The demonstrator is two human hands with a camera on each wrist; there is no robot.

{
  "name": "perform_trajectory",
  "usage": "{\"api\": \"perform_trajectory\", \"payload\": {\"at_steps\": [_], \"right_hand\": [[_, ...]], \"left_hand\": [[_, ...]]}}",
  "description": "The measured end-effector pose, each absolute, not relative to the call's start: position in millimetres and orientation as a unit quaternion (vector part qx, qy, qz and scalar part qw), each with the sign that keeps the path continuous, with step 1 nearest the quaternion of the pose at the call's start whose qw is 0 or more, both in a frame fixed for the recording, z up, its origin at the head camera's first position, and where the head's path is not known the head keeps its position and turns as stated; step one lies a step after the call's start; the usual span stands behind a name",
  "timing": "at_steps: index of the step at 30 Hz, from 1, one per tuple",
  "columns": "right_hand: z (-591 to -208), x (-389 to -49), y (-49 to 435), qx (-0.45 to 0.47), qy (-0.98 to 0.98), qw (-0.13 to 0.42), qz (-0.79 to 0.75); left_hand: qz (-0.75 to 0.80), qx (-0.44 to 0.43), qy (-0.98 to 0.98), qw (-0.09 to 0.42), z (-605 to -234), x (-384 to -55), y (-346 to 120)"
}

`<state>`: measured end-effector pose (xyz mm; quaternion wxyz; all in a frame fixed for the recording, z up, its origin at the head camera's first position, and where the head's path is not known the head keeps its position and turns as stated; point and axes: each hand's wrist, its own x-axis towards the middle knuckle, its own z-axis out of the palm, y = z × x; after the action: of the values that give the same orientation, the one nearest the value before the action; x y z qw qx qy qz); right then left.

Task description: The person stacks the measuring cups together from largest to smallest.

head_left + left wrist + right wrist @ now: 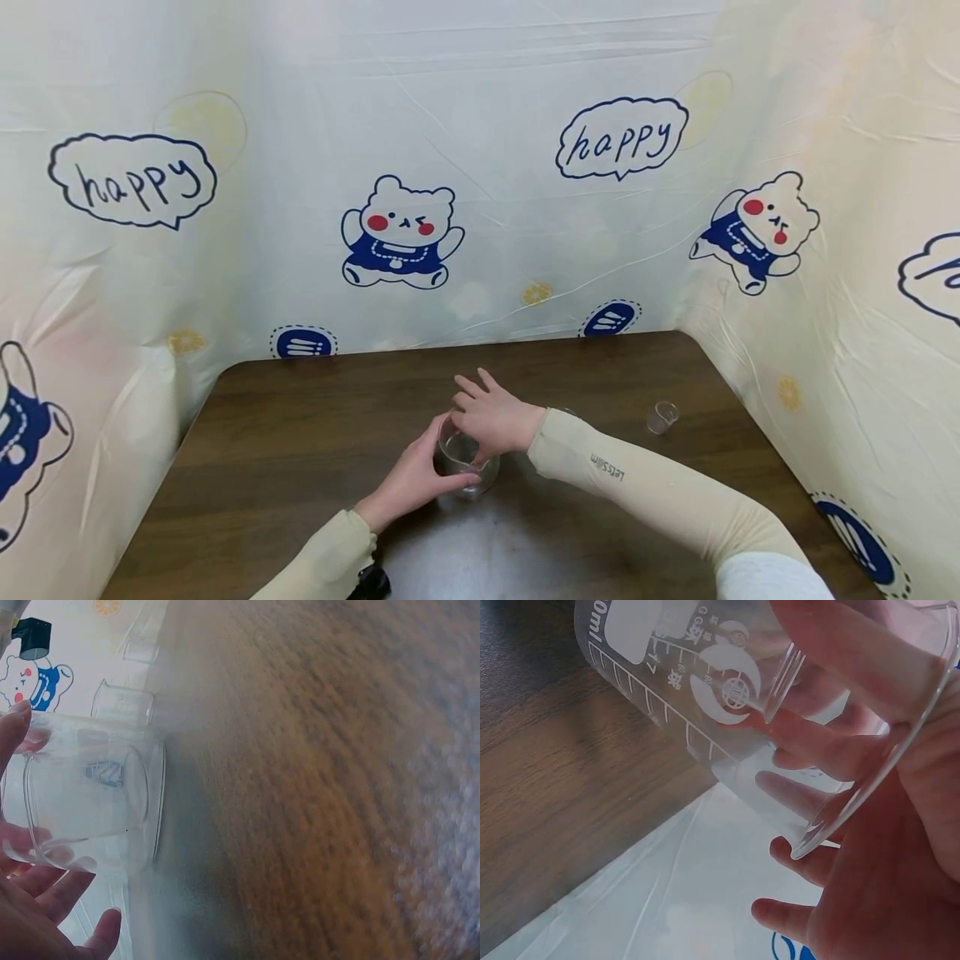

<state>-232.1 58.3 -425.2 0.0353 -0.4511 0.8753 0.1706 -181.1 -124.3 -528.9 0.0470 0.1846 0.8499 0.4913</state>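
Observation:
A large clear glass beaker [487, 477] with white printed markings stands on the table, and my left hand [416, 475] grips it around its side. My right hand [495, 417] reaches over its rim from above. Inside it sits a smaller clear beaker [82, 806], visible through the wall in the left wrist view. In the right wrist view, the thumb and index finger of my right hand pinch the rim of the smaller beaker [782, 686], while the other fingers spread outward. The right hand partly covers the large beaker's mouth in the head view.
A small clear beaker [663, 417] stands on the right part of the brown table [315, 433]. Another beaker [124, 705] shows beyond the large one in the left wrist view; my right wrist mostly hides it from the head. Printed cloth [495, 100] surrounds the table's back and sides.

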Motion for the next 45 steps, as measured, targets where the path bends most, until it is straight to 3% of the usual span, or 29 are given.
{"api": "perform_trajectory", "payload": {"at_steps": [21,37,45], "right_hand": [[-412,-224,58,-0.462,0.850,-0.024,0.253],[-393,-229,70,-0.472,0.871,0.032,0.136],[-387,-231,81,-0.486,0.866,0.004,0.119]], "left_hand": [[0.495,0.189,0.847,0.046,-526,-179,-121],[0.481,0.188,0.856,0.038,-527,-177,-123],[0.489,0.188,0.851,0.037,-526,-177,-123]]}}
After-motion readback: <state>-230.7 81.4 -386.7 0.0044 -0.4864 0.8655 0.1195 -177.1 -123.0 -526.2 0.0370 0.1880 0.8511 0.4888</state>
